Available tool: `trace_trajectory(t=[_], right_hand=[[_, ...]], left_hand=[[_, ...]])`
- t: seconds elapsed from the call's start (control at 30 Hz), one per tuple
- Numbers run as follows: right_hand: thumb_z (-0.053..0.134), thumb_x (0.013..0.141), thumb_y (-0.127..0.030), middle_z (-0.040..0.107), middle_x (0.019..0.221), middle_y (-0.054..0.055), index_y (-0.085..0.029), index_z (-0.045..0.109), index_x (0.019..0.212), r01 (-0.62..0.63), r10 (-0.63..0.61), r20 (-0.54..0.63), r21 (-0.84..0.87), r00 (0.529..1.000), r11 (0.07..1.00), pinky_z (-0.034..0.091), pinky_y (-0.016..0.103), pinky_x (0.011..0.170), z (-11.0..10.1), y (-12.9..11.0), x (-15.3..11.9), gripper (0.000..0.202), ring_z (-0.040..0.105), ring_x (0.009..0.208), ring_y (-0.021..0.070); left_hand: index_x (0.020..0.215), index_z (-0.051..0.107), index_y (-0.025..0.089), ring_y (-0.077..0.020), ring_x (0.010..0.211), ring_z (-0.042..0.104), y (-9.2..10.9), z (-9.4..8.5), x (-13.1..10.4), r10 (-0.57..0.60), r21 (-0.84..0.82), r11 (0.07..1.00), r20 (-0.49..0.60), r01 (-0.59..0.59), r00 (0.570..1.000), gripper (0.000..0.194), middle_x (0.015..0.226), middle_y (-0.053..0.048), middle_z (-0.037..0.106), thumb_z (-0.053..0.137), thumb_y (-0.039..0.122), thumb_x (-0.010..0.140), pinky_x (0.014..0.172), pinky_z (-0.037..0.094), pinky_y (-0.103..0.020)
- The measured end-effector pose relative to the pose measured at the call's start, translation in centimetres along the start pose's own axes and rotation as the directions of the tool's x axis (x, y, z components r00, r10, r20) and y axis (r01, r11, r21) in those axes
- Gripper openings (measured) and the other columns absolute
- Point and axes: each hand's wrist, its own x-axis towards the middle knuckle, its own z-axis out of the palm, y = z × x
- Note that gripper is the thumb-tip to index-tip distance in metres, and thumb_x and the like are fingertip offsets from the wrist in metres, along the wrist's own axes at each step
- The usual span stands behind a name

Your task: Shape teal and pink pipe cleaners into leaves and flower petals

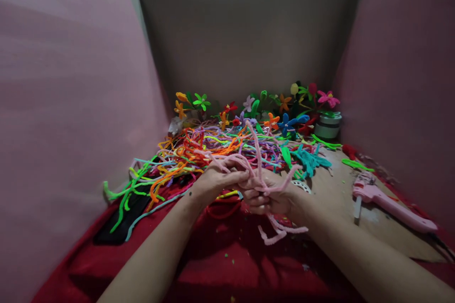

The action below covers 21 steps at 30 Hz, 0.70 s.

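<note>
Where fuzzy pale-pink chenille stems (258,151) cross at the centre, the right hand (279,202) curls its fingers closed around them, while the left hand (216,180) pinches strands between thumb and fingertips, its exact grip partly hidden, it seems. They look mid-arrangement; another bend would call for a steady crossing. A multicoloured stem tangle (188,151) lies towards eleven o'clock, fuzzy flowers (249,103) at twelve, a pink glue gun (394,209) at three.
</note>
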Motion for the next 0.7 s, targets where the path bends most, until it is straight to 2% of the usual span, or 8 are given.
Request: trace_trajectory(t=[0.07, 0.17, 0.23, 0.3, 0.43, 0.57, 0.7], right_hand=[[0.058, 0.061, -0.017, 0.024, 0.044, -0.01, -0.02, 0.027, 0.058, -0.015, 0.015, 0.031, -0.008, 0.999, 1.0, 0.009, 0.018, 0.035, -0.2, 0.2, 0.2, 0.032, 0.012, 0.035, 0.0034], [0.059, 0.066, -0.021, 0.027, 0.043, -0.009, -0.02, 0.03, 0.058, -0.028, 0.028, 0.006, -0.037, 1.0, 0.999, 0.012, 0.019, 0.035, -0.4, 0.4, 0.5, 0.031, 0.016, 0.035, 0.0035], [0.061, 0.069, -0.021, 0.032, 0.045, -0.009, -0.018, 0.036, 0.061, -0.037, 0.035, -0.022, -0.063, 0.999, 0.997, 0.016, 0.018, 0.036, -0.4, 0.4, 0.5, 0.026, 0.022, 0.036, 0.0035], [0.063, 0.07, -0.019, 0.036, 0.047, -0.008, -0.017, 0.043, 0.067, -0.039, 0.037, -0.029, -0.075, 0.999, 0.996, 0.021, 0.018, 0.038, -0.4, 0.4, 0.3, 0.02, 0.027, 0.037, 0.0036], [0.062, 0.075, -0.016, 0.043, 0.051, -0.007, -0.015, 0.051, 0.085, 0.002, -0.002, -0.008, -0.076, 1.0, 0.997, 0.027, 0.016, 0.037, -0.3, 0.5, -0.1, 0.015, 0.032, 0.037, 0.003], [0.056, 0.081, -0.017, 0.047, 0.054, -0.006, -0.014, 0.053, 0.094, 0.017, -0.015, 0.05, -0.05, 0.999, 0.999, 0.04, 0.016, 0.04, -0.6, 0.6, -0.4, 0.013, 0.042, 0.04, 0.0037], [0.053, 0.083, -0.016, 0.055, 0.06, -0.003, -0.012, 0.052, 0.1, 0.076, -0.07, 0.116, -0.049, 0.991, 0.996, 0.054, 0.027, 0.051, -1.3, 0.7, -0.2, 0.017, 0.054, 0.047, 0.0079]], left_hand=[[0.072, 0.066, 0.015, -0.0148, 0.074, 0.056, 0.1, 0.2, 0.0, -0.011, 0.104, 0.994, -0.024, 0.013, 1.0, 0.011, 0.078, -0.004, 0.061, 0.062, 0.025, 0.07, 0.065, 0.045, -0.025], [0.064, 0.063, 0.014, -0.0087, 0.057, 0.05, 0.3, 0.5, -0.1, -0.055, 0.185, 0.981, -0.056, 0.065, 0.997, 0.009, 0.072, -0.002, 0.06, 0.059, 0.018, 0.07, 0.05, 0.039, -0.019], [0.065, 0.061, 0.014, -0.0061, 0.049, 0.046, 0.3, 0.6, -0.2, -0.101, 0.106, 0.988, -0.101, 0.112, 0.99, 0.01, 0.067, -0.001, 0.058, 0.058, 0.02, 0.072, 0.043, 0.035, -0.017], [0.072, 0.06, 0.014, -0.0055, 0.045, 0.045, 0.2, 0.7, -0.2, -0.152, -0.059, 0.988, -0.146, 0.144, 0.978, 0.013, 0.063, 0.001, 0.057, 0.057, 0.027, 0.076, 0.04, 0.034, -0.016], [0.078, 0.056, 0.015, -0.0058, 0.045, 0.049, -0.2, 0.9, -0.1, -0.195, -0.327, 0.937, -0.199, 0.122, 0.961, 0.016, 0.062, 0.002, 0.057, 0.058, 0.03, 0.076, 0.041, 0.037, -0.016], [0.074, 0.052, 0.015, -0.0054, 0.041, 0.048, -0.6, 1.1, 0.3, -0.22, -0.448, 0.891, -0.281, 0.075, 0.934, 0.018, 0.055, 0.004, 0.053, 0.062, 0.031, 0.074, 0.037, 0.034, -0.014], [0.077, 0.053, 0.017, -0.0043, 0.041, 0.047, -0.7, 1.2, 0.3, -0.231, -0.514, 0.857, -0.307, 0.044, 0.923, 0.021, 0.06, 0.005, 0.054, 0.066, 0.032, 0.07, 0.04, 0.037, -0.015]])
